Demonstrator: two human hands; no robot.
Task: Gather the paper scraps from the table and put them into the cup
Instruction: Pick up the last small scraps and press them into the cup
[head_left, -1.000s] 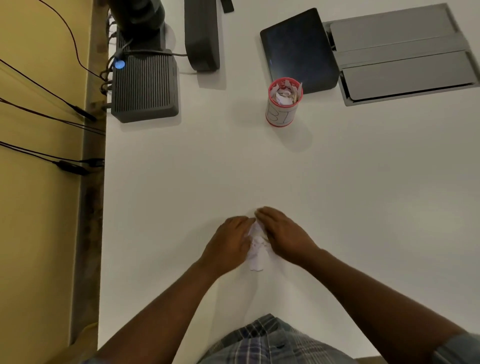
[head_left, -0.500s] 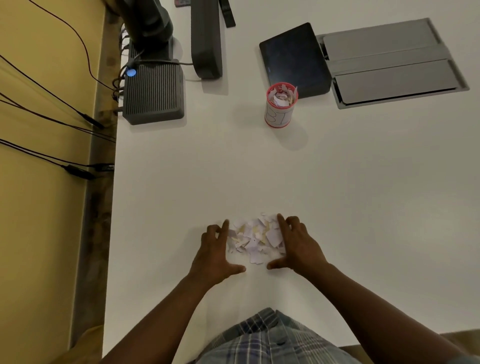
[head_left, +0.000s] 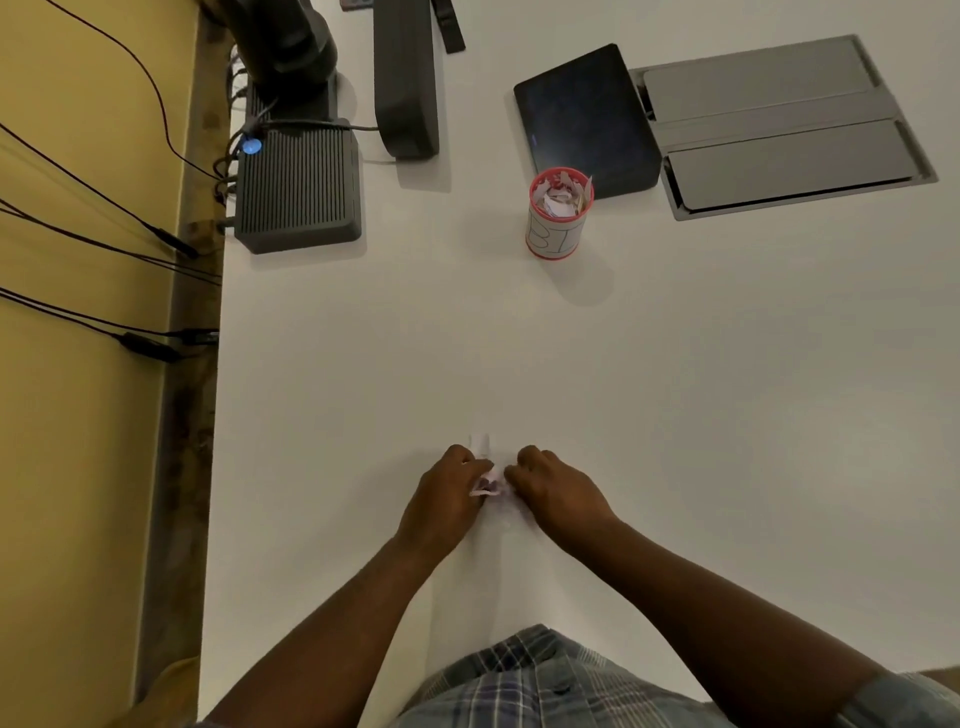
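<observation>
Left hand (head_left: 447, 496) & right hand (head_left: 558, 493) knuckles-up on table (head_left: 727, 415), fingers curled in, pinching paper scraps (head_left: 491, 480) bunched btwn them; one scrap just beyond. Cup (head_left: 557, 218) well apart, far side, already holding scraps.

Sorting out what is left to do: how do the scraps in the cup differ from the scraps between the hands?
The scraps in the cup sit piled to the red rim, far from the person; the scraps between the hands lie on the table, close in and mostly hidden. Both are pale torn paper.
</observation>
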